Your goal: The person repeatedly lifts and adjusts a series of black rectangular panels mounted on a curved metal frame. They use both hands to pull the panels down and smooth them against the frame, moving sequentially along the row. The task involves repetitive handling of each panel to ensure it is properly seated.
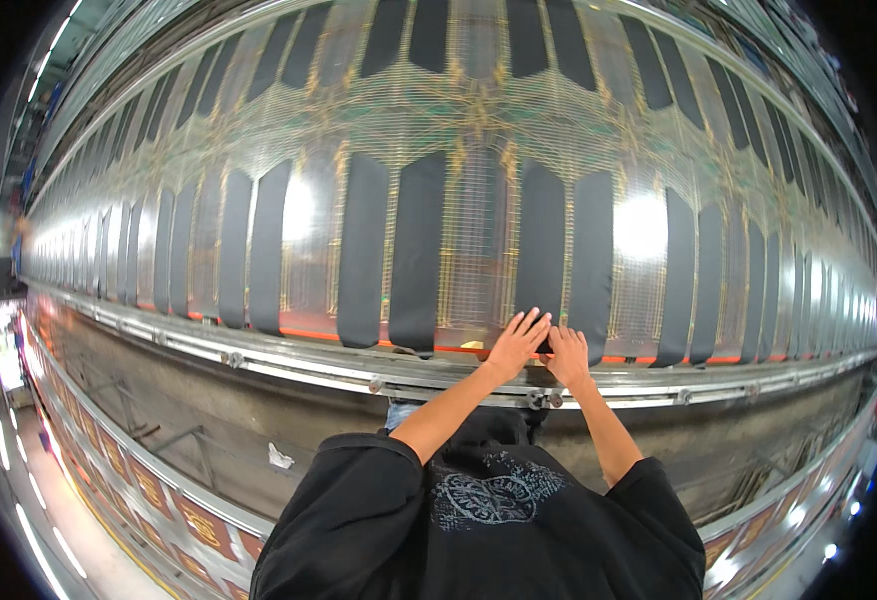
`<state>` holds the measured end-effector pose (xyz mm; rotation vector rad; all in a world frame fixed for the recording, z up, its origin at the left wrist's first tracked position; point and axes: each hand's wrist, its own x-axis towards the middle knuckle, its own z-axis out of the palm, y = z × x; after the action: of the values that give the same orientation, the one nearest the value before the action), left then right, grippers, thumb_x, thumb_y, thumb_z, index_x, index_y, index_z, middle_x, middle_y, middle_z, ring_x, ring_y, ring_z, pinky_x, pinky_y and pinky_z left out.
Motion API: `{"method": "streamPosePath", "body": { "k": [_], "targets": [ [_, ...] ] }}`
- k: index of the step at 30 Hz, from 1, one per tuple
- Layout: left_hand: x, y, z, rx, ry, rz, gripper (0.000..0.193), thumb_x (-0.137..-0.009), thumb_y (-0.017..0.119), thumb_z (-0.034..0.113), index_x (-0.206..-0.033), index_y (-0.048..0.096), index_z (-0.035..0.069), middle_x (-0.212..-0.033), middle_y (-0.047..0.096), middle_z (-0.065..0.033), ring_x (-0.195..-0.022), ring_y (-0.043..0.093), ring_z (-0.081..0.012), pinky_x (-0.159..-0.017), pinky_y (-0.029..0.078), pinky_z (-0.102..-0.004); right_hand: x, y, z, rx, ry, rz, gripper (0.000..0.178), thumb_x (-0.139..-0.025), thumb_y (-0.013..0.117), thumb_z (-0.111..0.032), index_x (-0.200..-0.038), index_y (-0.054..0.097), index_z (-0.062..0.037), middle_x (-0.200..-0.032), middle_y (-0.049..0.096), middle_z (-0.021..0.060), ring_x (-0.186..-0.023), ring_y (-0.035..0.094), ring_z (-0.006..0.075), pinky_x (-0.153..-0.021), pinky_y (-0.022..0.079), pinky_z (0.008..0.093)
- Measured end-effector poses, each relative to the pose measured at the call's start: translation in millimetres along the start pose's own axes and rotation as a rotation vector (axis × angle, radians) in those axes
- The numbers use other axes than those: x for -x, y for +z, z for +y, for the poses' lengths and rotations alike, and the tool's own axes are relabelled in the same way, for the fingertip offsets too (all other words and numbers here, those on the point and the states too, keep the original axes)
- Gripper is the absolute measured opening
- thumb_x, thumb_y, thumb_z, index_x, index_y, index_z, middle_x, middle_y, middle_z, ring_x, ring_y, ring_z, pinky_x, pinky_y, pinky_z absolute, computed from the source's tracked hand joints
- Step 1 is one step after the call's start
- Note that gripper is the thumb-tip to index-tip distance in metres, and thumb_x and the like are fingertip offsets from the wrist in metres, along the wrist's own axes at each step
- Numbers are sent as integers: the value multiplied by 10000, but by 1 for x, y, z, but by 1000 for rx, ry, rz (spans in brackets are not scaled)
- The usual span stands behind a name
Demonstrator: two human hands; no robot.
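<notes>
A wide sheet of fine patterned net fabric (473, 215) with black panels (418, 260) and gold threads stretches across a long textile machine. My left hand (518, 342) lies with fingers spread on the lower edge of a black panel (541, 250). My right hand (568, 355) is right beside it, fingers bent against the same edge, seemingly pinching at the fabric. Both hands sit just above the metal rail (288, 362) that runs along the machine's front.
The rail carries bolts (230, 358) and an orange strip (308, 333) under the fabric. Below it lies a grey recessed floor with a white scrap (280, 458). A second band of patterned fabric (198, 520) curves at lower left. Bright lamp glare (640, 225) shines on the sheet.
</notes>
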<state>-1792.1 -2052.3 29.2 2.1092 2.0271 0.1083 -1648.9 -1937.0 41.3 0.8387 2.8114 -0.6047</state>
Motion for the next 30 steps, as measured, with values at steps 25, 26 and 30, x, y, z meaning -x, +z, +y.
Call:
{"method": "streamPosePath", "body": {
  "k": [25, 26, 30],
  "targets": [
    [276, -46, -339, 1423, -936, 707, 292, -997, 683, 257, -1163, 698, 17, -972, 752, -47, -796, 668, -111, -718, 540, -259, -98, 104, -355, -419, 432, 169, 481, -832, 809, -488, -738, 636, -50, -683, 682, 124, -702, 690, 346, -655, 530, 456],
    [258, -53, -354, 1511, -984, 666, 309, -991, 692, 256, -1184, 686, 15, -1004, 747, -52, -815, 667, -114, -731, 543, -265, -102, 107, -353, -404, 455, 173, 477, -826, 816, -482, -739, 632, -51, -692, 685, 126, -721, 695, 357, -670, 535, 464],
    [181, -71, -415, 1594, -1107, 553, 394, -948, 744, 274, -1220, 660, 1, -1096, 725, -84, -888, 670, -144, -782, 558, -316, -106, 106, -360, -427, 574, 117, 422, -793, 859, -422, -770, 644, -59, -752, 709, 134, -772, 713, 371, -687, 536, 485]
  ]
}}
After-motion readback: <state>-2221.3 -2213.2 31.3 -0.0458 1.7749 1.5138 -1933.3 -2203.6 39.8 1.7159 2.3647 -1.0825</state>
